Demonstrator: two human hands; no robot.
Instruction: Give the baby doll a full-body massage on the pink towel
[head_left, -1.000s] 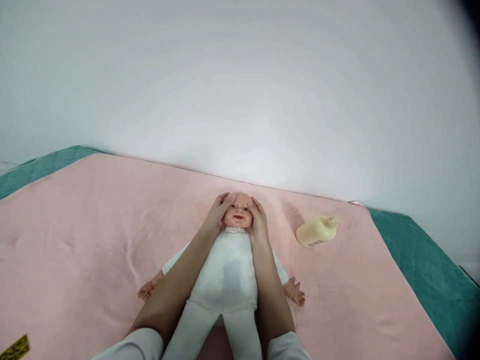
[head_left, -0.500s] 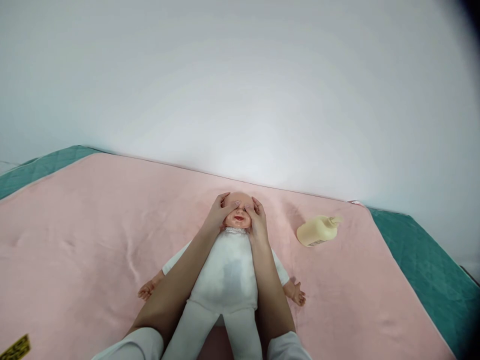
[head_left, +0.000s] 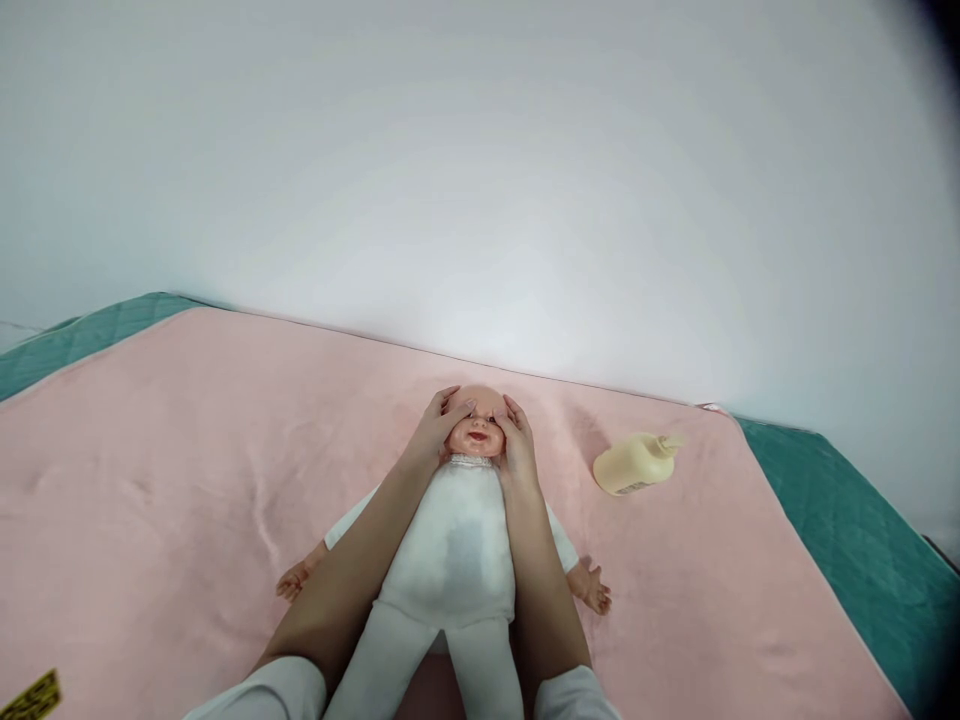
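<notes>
A baby doll (head_left: 457, 560) with a white cloth body lies on its back, its head toward the wall and its arms spread out. My left hand (head_left: 435, 425) cups the left side of the doll's head (head_left: 478, 437), the thumb beside one eye. On the other side my right hand (head_left: 517, 430) holds the head in the same way, its thumb near the other eye. The fingertips curl round the top edges of the head. Both forearms run along the doll's trunk, over its arms.
A pale yellow pump bottle (head_left: 634, 464) stands right of the doll on the pink blanket (head_left: 187, 450). Green quilted padding (head_left: 847, 520) shows at both sides. Behind rises a white wall (head_left: 480, 180). A yellow and black tag (head_left: 31, 697) is at the lower left.
Both thumbs have slid outward, away from the nose, so more of the doll's eyes shows. The rest of the hands and the doll have stayed in place.
</notes>
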